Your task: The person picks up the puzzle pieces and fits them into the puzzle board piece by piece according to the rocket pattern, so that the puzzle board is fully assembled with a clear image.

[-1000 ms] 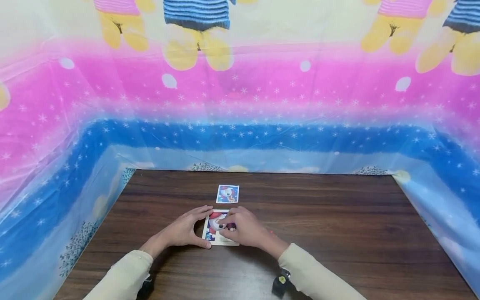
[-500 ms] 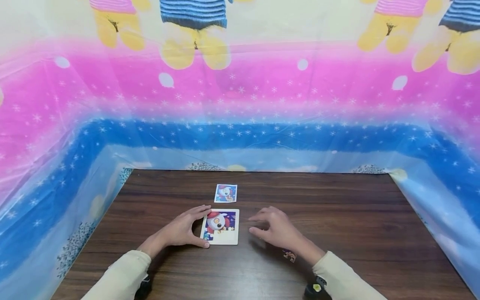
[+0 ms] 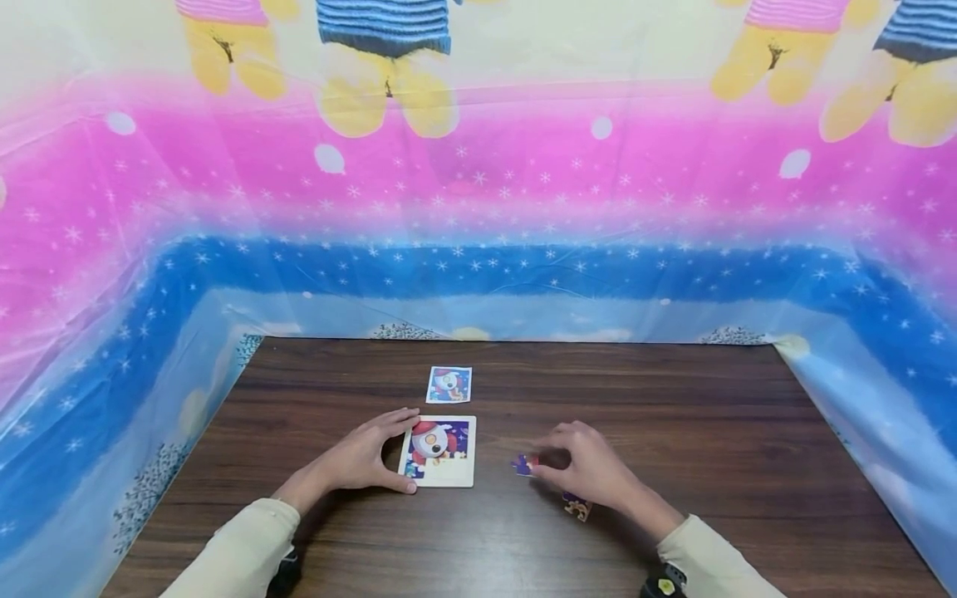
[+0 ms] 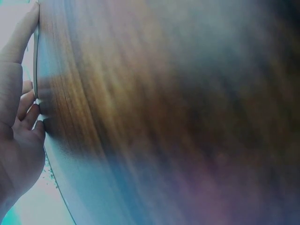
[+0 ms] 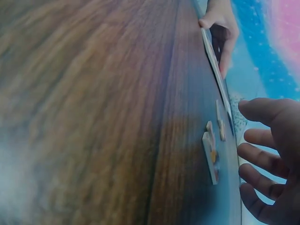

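Note:
In the head view my left hand [image 3: 362, 457] holds the left side of a small square jigsaw puzzle board [image 3: 459, 475], thumb at the near corner and fingers at the far one. The board shows a cartoon character with a red hat in its upper left part; its lower right is bare and pale. To the right, my right hand [image 3: 591, 469] is over a purple puzzle piece [image 3: 524, 465], thumb and fingers apart around its right end. A second puzzle piece [image 3: 576, 507] lies under that hand's wrist side. In the right wrist view, puzzle pieces [image 5: 210, 159] lie flat below the spread fingers.
Behind the board lies a small picture card [image 3: 449, 385] with a similar cartoon. Everything rests on a dark brown wooden table [image 3: 673, 399]. A printed pink and blue cloth [image 3: 523, 191] hangs around the table's back and sides.
My right hand has left the board and moved right, to the loose pieces, which now show beside and beneath it. The left hand has kept its place on the board.

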A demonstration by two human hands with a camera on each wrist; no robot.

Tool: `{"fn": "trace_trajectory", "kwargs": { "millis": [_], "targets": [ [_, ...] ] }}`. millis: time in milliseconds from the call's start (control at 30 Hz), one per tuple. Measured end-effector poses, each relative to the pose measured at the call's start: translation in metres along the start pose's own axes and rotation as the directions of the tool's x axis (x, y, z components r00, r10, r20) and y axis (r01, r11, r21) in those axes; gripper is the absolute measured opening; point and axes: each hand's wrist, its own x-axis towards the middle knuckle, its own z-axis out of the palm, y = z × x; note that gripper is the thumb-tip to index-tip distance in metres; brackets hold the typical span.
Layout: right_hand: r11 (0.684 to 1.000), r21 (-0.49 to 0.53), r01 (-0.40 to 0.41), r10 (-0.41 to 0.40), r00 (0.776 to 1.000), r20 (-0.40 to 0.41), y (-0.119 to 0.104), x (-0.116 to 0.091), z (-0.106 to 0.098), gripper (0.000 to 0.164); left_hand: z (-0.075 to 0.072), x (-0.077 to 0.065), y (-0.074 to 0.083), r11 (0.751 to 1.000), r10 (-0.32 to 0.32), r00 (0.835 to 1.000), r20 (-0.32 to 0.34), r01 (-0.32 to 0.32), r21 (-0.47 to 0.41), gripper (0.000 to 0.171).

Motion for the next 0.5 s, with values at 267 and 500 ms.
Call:
{"fn": "trace_trajectory", "kwargs": {
  "millis": [267,500],
  "targets": [
    [1.000,-0.016,-0.025,0.026,0.998,0.058,0.0013,-0.0013,-0.0004,0.035,0.0000,-0.0003,-0.0009,1.000,0.002,1.000,-0.001,-0.002,0.000,0.108],
    [0.997,-0.064,-0.030,0.035,0.996,0.086,0.0009,0.0009,0.0012,0.036,0.0000,-0.0003,-0.0013,1.000,-0.002,1.000,0.000,0.002,-0.002,0.108]
  ]
}}
